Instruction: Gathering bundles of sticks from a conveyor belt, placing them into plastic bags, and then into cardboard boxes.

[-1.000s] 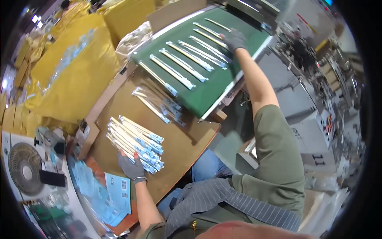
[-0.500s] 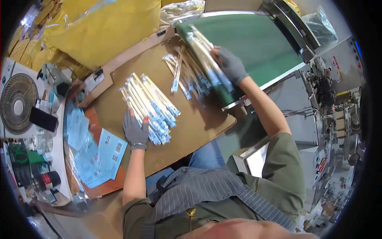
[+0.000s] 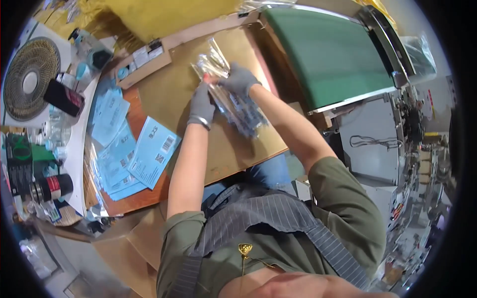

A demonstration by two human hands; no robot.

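Both gray-gloved hands are around a bundle of slim, clear-wrapped sticks with blue ends, over the brown board. My left hand is closed at the bundle's left side, its bare thumb tip near the middle. Across from it, my right hand wraps the right side, fingers curled. The bundle leans, its shiny far ends up and left of its blue near ends. Motion blur smears the sticks, and the hands hide their middle.
A green conveyor belt lies at far right. Light-blue printed bags are spread at left beside a fan, a phone and a black jar. A small cardboard box edges the board.
My right hand has come left from the belt to meet my left hand. The sticks, earlier spread on the board and under my right hand, are now gathered in one bundle. The view has shifted.
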